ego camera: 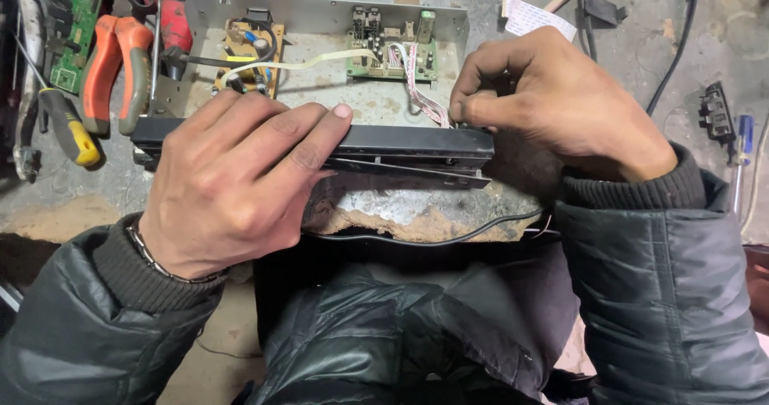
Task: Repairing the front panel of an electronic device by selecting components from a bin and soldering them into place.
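An opened metal chassis point(320, 14) of an electronic device lies on a worn bench, with a green circuit board point(392, 48) and a brown circuit board point(250, 52) inside. Its black front panel point(416, 142) runs along the near edge. My left hand point(232, 185) lies flat over the left part of that panel, fingers wrapped on its top. My right hand point(553, 104) pinches at the panel's right end, where a pink-and-white ribbon cable point(420, 92) comes down from the green board.
Orange-handled pliers point(116, 68) and a yellow-handled screwdriver point(68, 124) lie at the left beside another green board point(80, 20). A white flat cable point(533, 16) lies at the back, a blue screwdriver point(741, 145) and black cables to the right. A black wire point(432, 238) runs along the bench's front edge.
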